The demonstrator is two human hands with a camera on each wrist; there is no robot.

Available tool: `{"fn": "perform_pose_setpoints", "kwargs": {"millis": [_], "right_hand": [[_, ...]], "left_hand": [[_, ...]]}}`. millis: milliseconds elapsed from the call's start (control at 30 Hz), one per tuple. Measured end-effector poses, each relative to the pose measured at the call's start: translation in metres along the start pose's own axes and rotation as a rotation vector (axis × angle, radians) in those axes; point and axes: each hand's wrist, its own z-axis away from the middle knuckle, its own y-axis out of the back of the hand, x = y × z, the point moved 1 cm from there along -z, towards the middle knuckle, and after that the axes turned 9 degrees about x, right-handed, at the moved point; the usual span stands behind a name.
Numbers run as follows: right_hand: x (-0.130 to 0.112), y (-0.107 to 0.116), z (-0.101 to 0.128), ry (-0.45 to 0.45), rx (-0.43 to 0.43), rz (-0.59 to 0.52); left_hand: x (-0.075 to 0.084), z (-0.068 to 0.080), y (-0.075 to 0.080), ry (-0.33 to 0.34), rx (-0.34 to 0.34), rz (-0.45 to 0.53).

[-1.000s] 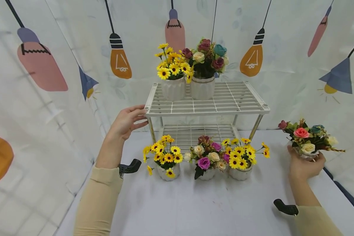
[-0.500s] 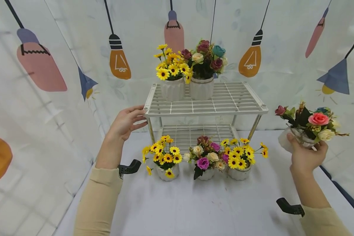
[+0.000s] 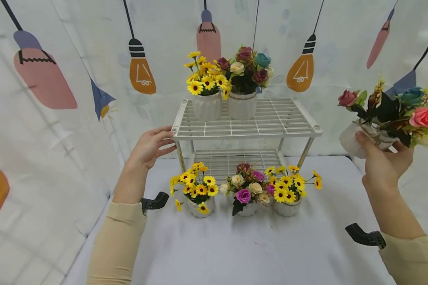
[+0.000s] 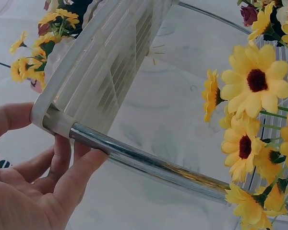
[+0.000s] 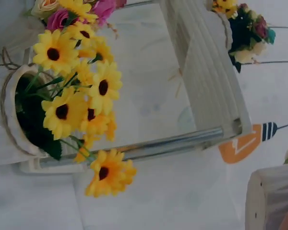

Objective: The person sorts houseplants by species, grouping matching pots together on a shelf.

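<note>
My left hand (image 3: 150, 148) grips the front left corner of a white two-tier wire shelf rack (image 3: 287, 118). In the left wrist view, the thumb presses the metal post (image 4: 153, 163) and the other fingers are round the corner. Off to the right, my right hand (image 3: 386, 166) holds up a white pot of artificial roses (image 3: 386, 109), pink, cream and teal. That pot tilts toward the right, well above the table. Only part of its base (image 5: 266, 196) shows in the right wrist view.
On the top tier stand a pot of yellow daisies (image 3: 207, 107) and a pot of mixed roses (image 3: 242, 105). Before the rack are yellow daisies (image 3: 199, 190), purple and cream roses (image 3: 247, 194), and more daisies (image 3: 288, 194), all potted on the white-covered table (image 3: 242, 253).
My right hand has lifted the rose pot up from low on the right and tilted it further. The left hand stays at the rack corner.
</note>
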Motion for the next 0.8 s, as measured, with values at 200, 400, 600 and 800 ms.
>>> {"fn": "perform_pose_setpoints", "kwargs": {"millis": [200, 400, 600, 800], "right_hand": [[-0.018, -0.028, 0.006, -0.051, -0.093, 0.088], [-0.023, -0.055, 0.019, -0.035, -0.200, 0.145], [-0.022, -0.086, 0.031, -0.003, -0.291, 0.180], [-0.013, -0.109, 0.040, 0.031, -0.345, 0.231]], "left_hand": [[0.002, 0.000, 0.000, -0.004, 0.001, -0.003], [0.000, 0.000, -0.003, 0.002, -0.004, -0.006], [-0.001, -0.001, -0.002, -0.005, 0.005, -0.010], [-0.001, -0.002, -0.002, -0.001, 0.008, -0.011]]}}
